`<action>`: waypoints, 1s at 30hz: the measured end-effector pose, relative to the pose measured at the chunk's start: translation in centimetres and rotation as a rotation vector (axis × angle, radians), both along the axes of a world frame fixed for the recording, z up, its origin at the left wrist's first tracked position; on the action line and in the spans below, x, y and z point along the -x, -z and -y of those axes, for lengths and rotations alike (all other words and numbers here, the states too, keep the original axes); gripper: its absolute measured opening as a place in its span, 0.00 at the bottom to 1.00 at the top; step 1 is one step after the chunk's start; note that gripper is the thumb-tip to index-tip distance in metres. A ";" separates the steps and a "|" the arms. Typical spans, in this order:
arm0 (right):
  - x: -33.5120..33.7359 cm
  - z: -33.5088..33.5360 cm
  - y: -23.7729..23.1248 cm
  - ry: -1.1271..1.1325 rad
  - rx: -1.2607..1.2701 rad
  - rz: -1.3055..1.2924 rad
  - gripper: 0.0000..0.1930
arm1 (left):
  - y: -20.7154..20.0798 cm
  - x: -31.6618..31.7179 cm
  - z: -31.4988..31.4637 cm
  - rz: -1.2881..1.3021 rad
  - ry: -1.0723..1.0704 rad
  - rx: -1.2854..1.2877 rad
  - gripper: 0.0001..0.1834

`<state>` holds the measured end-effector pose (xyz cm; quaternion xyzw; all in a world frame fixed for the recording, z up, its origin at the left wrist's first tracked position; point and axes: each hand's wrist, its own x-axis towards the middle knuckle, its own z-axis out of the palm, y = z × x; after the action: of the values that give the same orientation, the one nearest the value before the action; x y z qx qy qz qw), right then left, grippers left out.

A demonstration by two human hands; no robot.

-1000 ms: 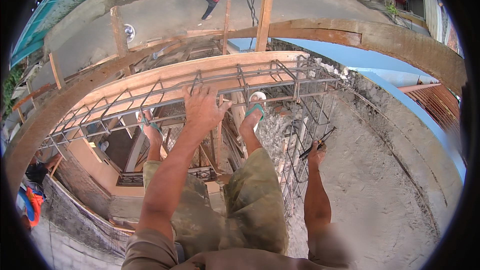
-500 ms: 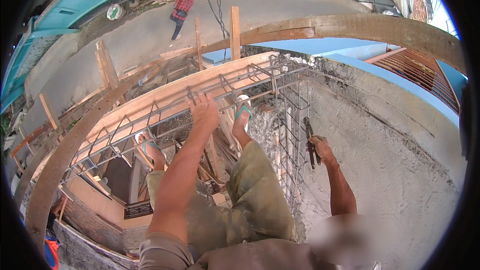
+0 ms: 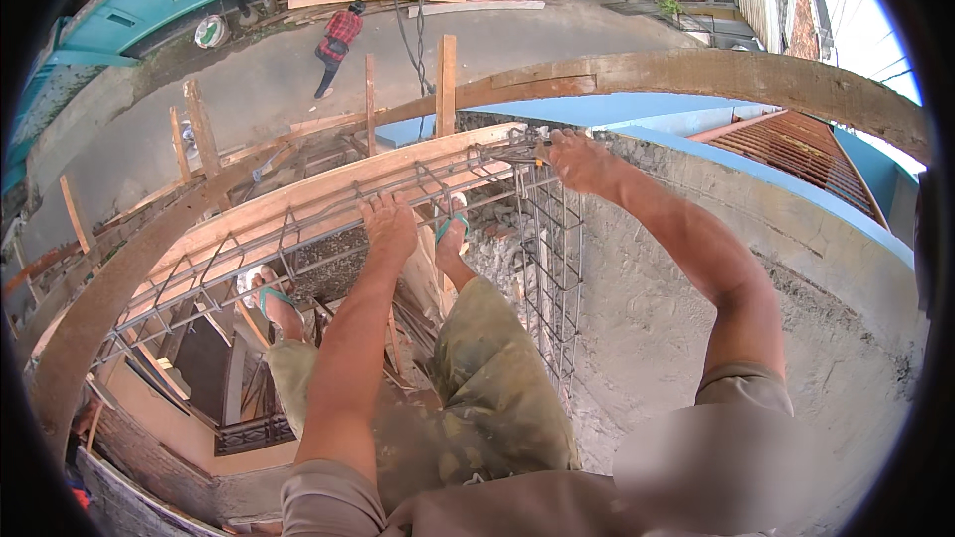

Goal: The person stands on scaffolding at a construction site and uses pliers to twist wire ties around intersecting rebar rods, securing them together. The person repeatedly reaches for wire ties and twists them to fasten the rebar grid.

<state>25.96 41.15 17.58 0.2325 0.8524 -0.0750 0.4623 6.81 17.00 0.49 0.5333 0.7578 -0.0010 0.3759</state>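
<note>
evidently the nearest thing in hand is a long rebar cage [image 3: 323,237], running aslant from the lower left up to the corner at centre right, with stirrups spaced along its thin bars. it should handle as stiff and fairly heavy as a whole, though single bars may flex a little; the ribbed steel, if dry, ought not to slip, and the safest hold is probably on a long bar between two stirrups, clear of tie ends. the left hand [image 3: 389,225] lies over its upper bar, fingers forward; whether they curl right round it i cannot tell. the right hand [image 3: 579,163] is clenched at the cage's corner end around what look like pincers [image 3: 542,152], mostly hidden by the fingers. just below that corner an upright rebar cage [image 3: 549,261] drops beside a rough grey cement surface [image 3: 686,328]. a formwork board [image 3: 298,201] stands along the far side of the long cage, and sandalled feet [image 3: 453,229] show on the near side. beyond, a timber rail [image 3: 686,72] arcs across, and a person in a red checked shirt [image 3: 340,35] is down on the street [image 3: 517,35].
</note>
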 end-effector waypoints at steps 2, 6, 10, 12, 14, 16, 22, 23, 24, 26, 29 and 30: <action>2.1 -4.3 2.2 -0.124 -0.012 0.412 0.22 | -0.8 0.4 -0.6 0.006 0.000 0.036 0.19; -0.6 -9.4 5.4 -0.108 -0.095 0.583 0.12 | -1.5 1.0 -0.4 0.018 -0.025 0.043 0.19; -5.2 -11.4 5.5 -0.175 -0.148 0.623 0.13 | -0.6 0.6 -0.4 0.031 -0.034 0.110 0.31; -5.6 -11.7 4.8 -0.131 -0.119 0.649 0.13 | -0.6 0.7 -0.4 0.044 -0.040 0.138 0.32; -7.1 -12.4 4.4 -0.092 -0.109 0.668 0.14 | -1.1 0.6 -0.6 0.057 -0.047 0.103 0.21; -7.5 -13.0 4.2 -0.159 -0.090 0.698 0.15 | -1.3 0.7 -0.8 0.091 -0.073 0.105 0.22; -11.4 -14.0 4.9 -0.388 -0.117 0.517 0.18 | -2.4 1.1 -1.4 0.108 -0.064 0.130 0.24; -11.8 -14.3 5.1 -0.427 -0.115 0.480 0.19 | -2.2 1.1 -1.5 0.109 -0.058 0.149 0.24; -12.3 -14.6 5.2 -0.464 -0.094 0.499 0.19 | -2.1 1.0 -1.5 0.102 -0.050 0.137 0.24; -11.7 -14.9 5.3 -0.543 -0.050 0.529 0.19 | -1.8 0.9 -1.2 0.083 -0.038 0.117 0.24; -13.1 -15.1 6.4 -0.657 -0.070 0.337 0.20 | -1.2 0.7 -1.0 0.076 -0.055 0.109 0.24; -13.5 -15.3 6.6 -0.689 -0.064 0.311 0.20 | -1.2 0.6 -1.0 0.073 -0.051 0.110 0.24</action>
<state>39.46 56.49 10.97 -0.0449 0.8022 0.1479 0.5767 6.17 17.97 1.70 0.4918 0.7559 -0.0138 0.4318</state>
